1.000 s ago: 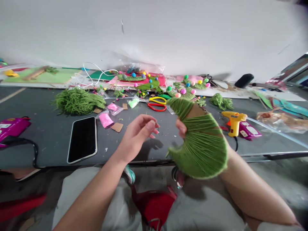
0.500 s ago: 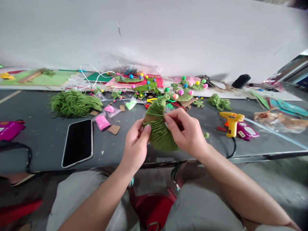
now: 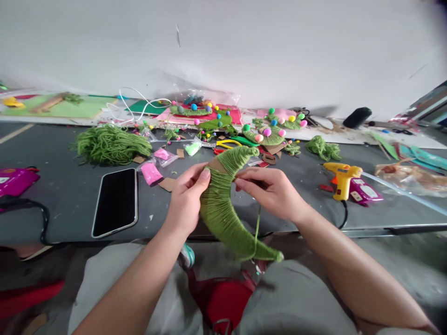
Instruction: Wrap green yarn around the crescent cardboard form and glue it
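Note:
A crescent (image 3: 223,209) wrapped in green yarn is held over the table's front edge, its tips pointing up right and down right. Bare brown cardboard shows in a gap near its upper end. My left hand (image 3: 188,195) grips the crescent's outer edge, thumb on the front beside that gap. At the inner edge, the pinched fingers of my right hand (image 3: 267,188) hold green yarn, mostly hidden by the fingers. A loose strand (image 3: 258,225) hangs below my right hand and loops round the lower arm of the crescent.
A phone (image 3: 115,202) lies at left, below a green yarn pile (image 3: 111,145). Pink packets (image 3: 151,172) lie nearby. Yellow-handled scissors (image 3: 228,143) and pompom-decorated pieces (image 3: 267,135) are behind the crescent. A yellow glue gun (image 3: 342,178) stands at right, beside a purple box (image 3: 366,191).
The crescent has turned so that its whole curve and lower tip show. My right hand has moved slightly right and down, off its front face to the inner edge. The hanging strand now shows.

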`<state>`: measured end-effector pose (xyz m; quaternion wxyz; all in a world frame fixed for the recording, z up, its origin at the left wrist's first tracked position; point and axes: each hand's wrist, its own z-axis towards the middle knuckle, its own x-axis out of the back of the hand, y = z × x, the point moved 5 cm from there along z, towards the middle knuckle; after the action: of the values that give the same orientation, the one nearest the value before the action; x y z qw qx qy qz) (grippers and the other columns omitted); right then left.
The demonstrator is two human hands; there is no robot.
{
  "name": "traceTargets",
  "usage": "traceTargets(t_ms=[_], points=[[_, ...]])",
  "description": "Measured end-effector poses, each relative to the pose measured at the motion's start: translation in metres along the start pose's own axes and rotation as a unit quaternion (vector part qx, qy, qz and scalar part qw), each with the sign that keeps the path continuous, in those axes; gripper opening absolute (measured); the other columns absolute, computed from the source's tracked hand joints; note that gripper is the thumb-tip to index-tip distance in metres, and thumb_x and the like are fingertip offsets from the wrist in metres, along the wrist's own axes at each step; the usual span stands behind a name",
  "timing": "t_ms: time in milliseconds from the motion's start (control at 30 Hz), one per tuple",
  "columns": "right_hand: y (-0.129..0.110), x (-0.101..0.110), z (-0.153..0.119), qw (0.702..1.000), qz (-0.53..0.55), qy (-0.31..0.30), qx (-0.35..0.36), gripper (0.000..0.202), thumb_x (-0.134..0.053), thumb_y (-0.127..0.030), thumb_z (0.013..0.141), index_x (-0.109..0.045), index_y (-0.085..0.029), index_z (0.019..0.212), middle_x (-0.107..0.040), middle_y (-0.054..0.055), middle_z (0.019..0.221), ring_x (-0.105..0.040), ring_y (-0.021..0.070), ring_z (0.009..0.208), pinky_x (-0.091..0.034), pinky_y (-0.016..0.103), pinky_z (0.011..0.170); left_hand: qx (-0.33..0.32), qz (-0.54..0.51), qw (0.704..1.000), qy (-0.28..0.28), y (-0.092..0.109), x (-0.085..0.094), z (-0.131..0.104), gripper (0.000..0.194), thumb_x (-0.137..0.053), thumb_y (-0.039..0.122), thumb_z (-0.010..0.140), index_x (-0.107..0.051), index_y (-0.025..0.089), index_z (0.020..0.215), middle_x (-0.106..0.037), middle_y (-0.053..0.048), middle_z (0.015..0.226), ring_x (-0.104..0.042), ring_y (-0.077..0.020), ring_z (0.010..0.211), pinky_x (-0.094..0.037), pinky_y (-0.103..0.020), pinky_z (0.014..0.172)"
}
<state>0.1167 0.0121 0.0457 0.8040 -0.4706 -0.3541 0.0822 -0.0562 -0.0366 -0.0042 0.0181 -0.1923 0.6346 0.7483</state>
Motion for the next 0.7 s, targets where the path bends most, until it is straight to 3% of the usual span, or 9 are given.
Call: traceTargets(t_ms=[167, 333, 400, 500, 633, 700], points=[[0.014, 0.001, 0.003, 0.992, 0.063, -0.112, 0.007, 0.018, -0.059, -0.027, 0.097, -0.072, -0.014, 0.098, -0.070, 0.004, 0.082, -0.063, 0.0126, 0.075, -0.051, 0.024, 0.071, 0.082, 0.034, 0.994, -0.063, 0.004, 0.008, 0.006, 0.025, -0.071, 0.036, 0.087, -0.076, 0.023, 0.108, -0.075, -0.002, 0.087, -0.069, -0.0181, 0.074, -0.054, -0.028, 0.068], [0.033, 0.010, 0.003, 0.965, 0.089, -0.242, -0.049, 0.027, -0.059, -0.035, 0.097, -0.073, -0.012, 0.102, -0.065, 0.003, 0.078, -0.057, 0.0102, 0.065, -0.048, 0.022, 0.062, 0.101, 0.049, 0.989, -0.095, 0.012, 0.019, 0.012, 0.025, -0.074, 0.039, 0.084, -0.078, 0.024, 0.104, -0.075, -0.002, 0.083, -0.069, -0.0168, 0.072, -0.054, -0.024, 0.063], [0.039, 0.017, 0.005, 0.965, 0.087, -0.241, -0.062, 0.028, -0.061, -0.037, 0.096, -0.073, -0.012, 0.098, -0.062, 0.001, 0.073, -0.053, 0.0094, 0.063, -0.045, 0.021, 0.059, 0.107, 0.067, 0.985, -0.118, 0.014, 0.021, 0.013, 0.025, -0.075, 0.039, 0.084, -0.078, 0.024, 0.103, -0.076, -0.003, 0.085, -0.070, -0.0174, 0.075, -0.054, -0.024, 0.065], [0.045, 0.022, 0.008, 0.971, 0.069, -0.218, -0.073, 0.031, -0.062, -0.041, 0.094, -0.074, -0.011, 0.097, -0.062, 0.002, 0.073, -0.051, 0.0095, 0.063, -0.043, 0.021, 0.058, 0.131, 0.119, 0.964, -0.198, 0.013, 0.016, 0.010, 0.028, -0.072, 0.042, 0.086, -0.077, 0.023, 0.106, -0.077, -0.006, 0.090, -0.071, -0.0200, 0.078, -0.055, -0.027, 0.067], [0.048, 0.013, 0.009, 0.972, 0.011, -0.227, -0.057, 0.032, -0.065, -0.042, 0.092, -0.075, -0.012, 0.093, -0.062, 0.001, 0.069, -0.048, 0.0094, 0.062, -0.039, 0.021, 0.056, 0.112, 0.229, 0.908, -0.334, 0.010, -0.002, 0.002, 0.031, -0.063, 0.046, 0.091, -0.076, 0.023, 0.108, -0.076, -0.006, 0.097, -0.069, -0.0213, 0.084, -0.054, -0.029, 0.071], [0.045, 0.007, 0.010, 0.975, -0.022, -0.219, -0.032, 0.030, -0.064, -0.040, 0.093, -0.074, -0.013, 0.092, -0.063, 0.000, 0.069, -0.049, 0.0094, 0.062, -0.038, 0.022, 0.058, 0.088, 0.297, 0.875, -0.373, 0.007, -0.009, -0.002, 0.033, -0.059, 0.046, 0.093, -0.076, 0.022, 0.107, -0.075, -0.005, 0.094, -0.067, -0.0205, 0.081, -0.051, -0.028, 0.069]])
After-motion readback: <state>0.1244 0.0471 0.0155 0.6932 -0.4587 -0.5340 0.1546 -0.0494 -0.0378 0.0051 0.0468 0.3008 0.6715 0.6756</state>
